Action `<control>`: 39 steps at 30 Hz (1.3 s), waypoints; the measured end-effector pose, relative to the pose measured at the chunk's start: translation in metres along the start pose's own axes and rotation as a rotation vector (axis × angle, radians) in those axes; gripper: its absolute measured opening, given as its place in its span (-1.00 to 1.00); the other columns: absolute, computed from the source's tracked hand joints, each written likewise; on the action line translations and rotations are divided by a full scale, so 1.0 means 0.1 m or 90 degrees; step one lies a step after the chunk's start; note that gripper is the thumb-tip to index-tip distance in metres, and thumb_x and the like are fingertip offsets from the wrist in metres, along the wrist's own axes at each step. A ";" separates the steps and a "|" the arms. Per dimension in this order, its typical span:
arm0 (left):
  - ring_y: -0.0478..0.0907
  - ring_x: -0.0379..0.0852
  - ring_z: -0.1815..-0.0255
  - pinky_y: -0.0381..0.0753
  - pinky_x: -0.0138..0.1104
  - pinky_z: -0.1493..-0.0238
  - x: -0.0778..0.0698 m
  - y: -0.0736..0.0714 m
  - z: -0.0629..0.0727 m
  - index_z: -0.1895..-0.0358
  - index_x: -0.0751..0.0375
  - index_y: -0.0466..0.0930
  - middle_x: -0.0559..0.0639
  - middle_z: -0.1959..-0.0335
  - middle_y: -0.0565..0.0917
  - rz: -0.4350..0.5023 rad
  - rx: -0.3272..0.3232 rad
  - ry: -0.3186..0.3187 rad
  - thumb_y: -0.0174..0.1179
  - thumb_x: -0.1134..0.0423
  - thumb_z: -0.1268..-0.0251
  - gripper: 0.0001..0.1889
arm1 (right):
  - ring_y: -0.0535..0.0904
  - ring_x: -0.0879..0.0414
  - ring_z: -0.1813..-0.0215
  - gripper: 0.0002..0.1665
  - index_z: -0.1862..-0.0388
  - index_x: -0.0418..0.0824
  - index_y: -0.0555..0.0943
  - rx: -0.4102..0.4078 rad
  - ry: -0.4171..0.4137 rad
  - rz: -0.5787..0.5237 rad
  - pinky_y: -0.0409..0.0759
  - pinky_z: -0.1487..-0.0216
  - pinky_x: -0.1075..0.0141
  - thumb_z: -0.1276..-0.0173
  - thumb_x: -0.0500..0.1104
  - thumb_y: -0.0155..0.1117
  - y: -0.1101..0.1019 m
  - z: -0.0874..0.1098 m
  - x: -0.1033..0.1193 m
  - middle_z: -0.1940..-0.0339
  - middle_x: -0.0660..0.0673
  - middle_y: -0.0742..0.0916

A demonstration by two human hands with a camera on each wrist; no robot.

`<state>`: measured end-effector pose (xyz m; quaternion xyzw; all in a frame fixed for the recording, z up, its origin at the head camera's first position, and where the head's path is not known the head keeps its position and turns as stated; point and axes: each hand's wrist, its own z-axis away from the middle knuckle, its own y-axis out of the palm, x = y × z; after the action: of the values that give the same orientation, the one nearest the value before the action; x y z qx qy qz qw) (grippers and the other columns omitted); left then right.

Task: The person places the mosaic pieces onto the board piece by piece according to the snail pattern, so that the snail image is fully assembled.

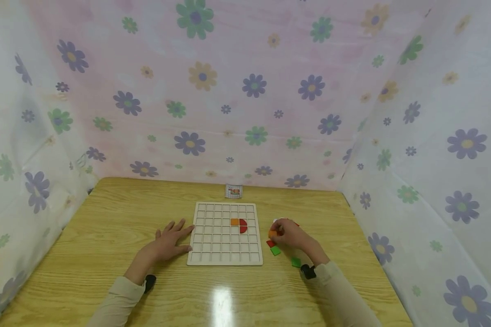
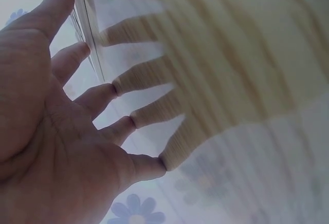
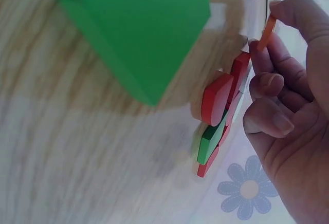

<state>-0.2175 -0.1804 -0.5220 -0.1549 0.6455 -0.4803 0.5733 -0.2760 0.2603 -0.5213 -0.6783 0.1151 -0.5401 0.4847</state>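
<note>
A pale square board with a grid of recesses lies on the table. In its upper right part sit an orange square tile and, beside that, a red rounded shape. My left hand rests flat on the table with spread fingers, its fingertips touching or very near the board's left edge. Right of the board, my right hand pinches an orange tile between thumb and fingertip. Near that hand lie a red tile, a green tile and another green tile.
More red and green pieces, such as a red tile, lie in a cluster by the right hand, partly hidden by it in the head view. Behind the board is a small picture card. Flowered cloth surrounds the wooden table.
</note>
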 end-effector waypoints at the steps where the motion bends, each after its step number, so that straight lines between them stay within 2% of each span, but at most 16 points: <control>1: -0.16 0.60 -0.57 -0.21 0.62 -0.26 0.00 0.00 0.00 -0.57 0.16 0.26 0.45 -0.61 0.03 -0.003 -0.002 0.002 0.25 -0.02 -0.45 -0.27 | 0.56 0.18 0.29 -0.81 0.04 -0.34 0.64 -0.001 0.004 -0.007 0.58 0.24 0.32 -0.43 -0.28 0.31 0.00 0.00 0.00 0.18 -0.14 0.72; 5: -0.12 0.62 -0.55 -0.17 0.62 -0.25 0.02 0.01 -0.01 -0.56 0.14 0.29 0.45 -0.60 0.06 -0.017 -0.013 0.008 0.26 -0.06 -0.43 -0.27 | 0.54 0.21 0.40 -0.81 0.02 -0.29 0.63 -0.018 0.010 -0.040 0.57 0.30 0.34 -0.45 -0.23 0.33 0.00 0.00 0.00 0.22 -0.08 0.72; 8: -0.10 0.63 -0.55 -0.15 0.63 -0.24 0.03 0.01 -0.02 -0.56 0.14 0.29 0.45 -0.60 0.07 -0.027 -0.017 0.010 0.25 -0.08 -0.44 -0.27 | 0.48 0.23 0.43 -0.79 0.02 -0.27 0.64 -0.045 -0.004 -0.052 0.53 0.34 0.36 -0.44 -0.21 0.35 0.01 0.00 0.02 0.24 -0.06 0.71; 11: -0.10 0.62 -0.55 -0.17 0.63 -0.25 0.02 0.01 -0.01 -0.56 0.14 0.29 0.44 -0.60 0.07 -0.027 -0.015 0.006 0.24 -0.08 -0.44 -0.27 | 0.46 0.21 0.40 -0.78 0.01 -0.29 0.66 -0.074 -0.032 -0.064 0.51 0.36 0.35 -0.43 -0.23 0.36 0.03 0.01 0.06 0.19 -0.12 0.73; 15: -0.11 0.62 -0.55 -0.18 0.63 -0.25 -0.01 0.00 0.00 -0.56 0.16 0.28 0.45 -0.60 0.06 -0.023 -0.011 0.002 0.25 -0.08 -0.43 -0.26 | 0.56 0.18 0.27 -0.76 -0.01 -0.30 0.71 -0.104 -0.063 -0.080 0.58 0.28 0.35 -0.41 -0.26 0.38 0.07 0.00 0.11 0.07 -0.18 0.76; 18: -0.10 0.63 -0.55 -0.16 0.64 -0.24 -0.03 0.00 0.00 -0.56 0.16 0.27 0.46 -0.59 0.07 -0.030 -0.010 0.005 0.24 -0.08 -0.44 -0.25 | 0.62 0.16 0.24 -0.76 0.00 -0.29 0.74 -0.117 -0.083 -0.085 0.63 0.24 0.33 -0.40 -0.24 0.40 0.10 -0.02 0.13 0.06 -0.18 0.77; 23: -0.09 0.64 -0.54 -0.14 0.64 -0.23 -0.03 0.01 0.00 -0.56 0.16 0.28 0.47 -0.59 0.07 -0.044 -0.006 0.007 0.23 -0.06 -0.45 -0.28 | 0.63 0.15 0.27 -0.80 0.07 -0.28 0.74 -0.123 -0.100 -0.096 0.65 0.23 0.32 -0.40 -0.22 0.41 0.14 -0.05 0.18 0.12 -0.18 0.77; 30: -0.12 0.65 -0.54 -0.17 0.64 -0.23 -0.02 0.01 -0.01 -0.56 0.18 0.28 0.47 -0.60 0.04 -0.034 -0.001 0.010 0.23 -0.04 -0.46 -0.29 | 0.62 0.14 0.26 -0.82 0.05 -0.26 0.72 -0.128 -0.050 -0.126 0.64 0.26 0.33 -0.40 -0.25 0.39 0.17 -0.03 0.26 0.14 -0.13 0.76; 39: -0.10 0.64 -0.54 -0.15 0.64 -0.23 0.02 0.01 -0.02 -0.55 0.16 0.30 0.46 -0.60 0.06 -0.033 -0.006 0.010 0.24 -0.08 -0.43 -0.27 | 0.62 0.19 0.30 -0.82 0.10 -0.31 0.74 -0.104 -0.073 -0.136 0.63 0.29 0.35 -0.40 -0.23 0.39 0.30 -0.16 0.38 0.21 -0.16 0.76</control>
<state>-0.2191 -0.1805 -0.5244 -0.1704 0.6482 -0.4929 0.5548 -0.2638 0.2106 -0.5221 -0.7536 0.0580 -0.5378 0.3735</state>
